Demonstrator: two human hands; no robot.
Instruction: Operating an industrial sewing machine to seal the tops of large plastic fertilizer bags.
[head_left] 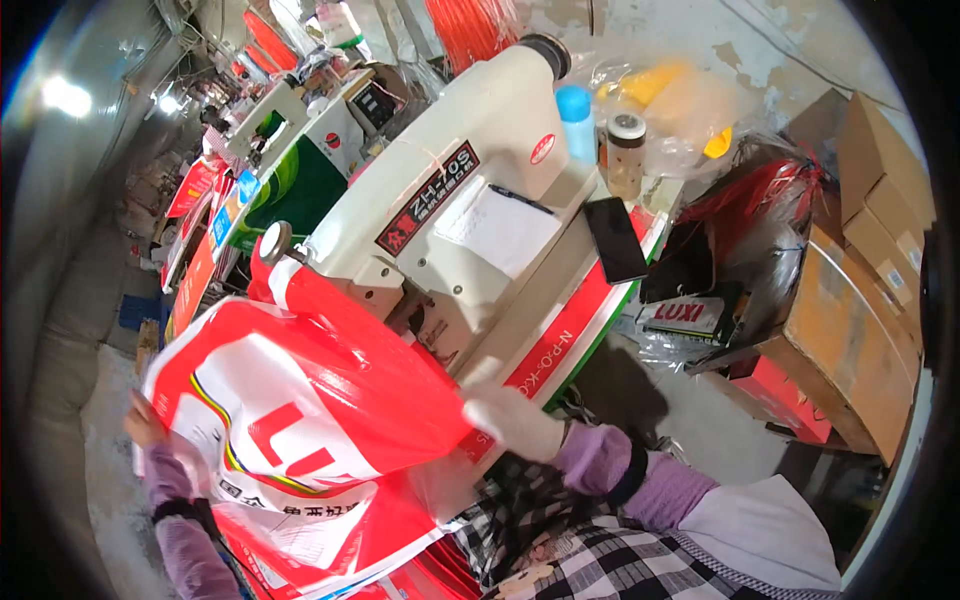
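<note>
Head view: gripping a red-and-white sack (320,400) with partly hidden left hand (147,422); touching its edge with gloved right hand (518,420); cannot tell right fingers' closure.

Supports, on the red-and-green-edged tabletop (560,332), a cream industrial sewing machine (450,160); carries a black smartphone (615,240) at right, plus a blue bottle (576,124) and lidded tumbler (626,158) at far right.

Looks like a sewing wkshp: has big cream sewing m/c (470,120), second m/c (291,102) beyond it, red-wht printed sheeting (400,400) at its front L, cardboard boxes (850,330) to its R, peeling wall (780,50) behind.
</note>
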